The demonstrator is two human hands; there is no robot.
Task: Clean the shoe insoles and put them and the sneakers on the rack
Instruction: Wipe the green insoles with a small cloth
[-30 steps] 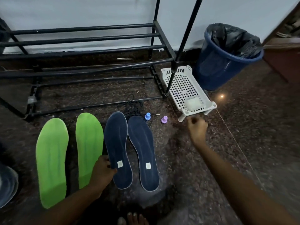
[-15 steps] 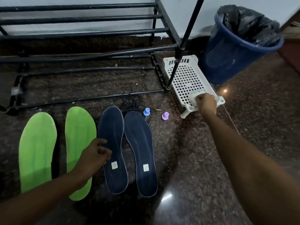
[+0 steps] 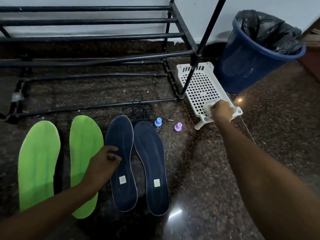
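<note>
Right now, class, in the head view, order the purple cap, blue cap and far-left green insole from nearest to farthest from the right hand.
1. Purple cap, just left of the right hand, which grips a pale block in the tray.
2. Blue cap, further left.
3. Far-left green insole, at the row's end.

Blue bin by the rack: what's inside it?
A black bag lines the blue bin and bunches over its rim; whatever lies under the bag's folds is hidden.
</note>
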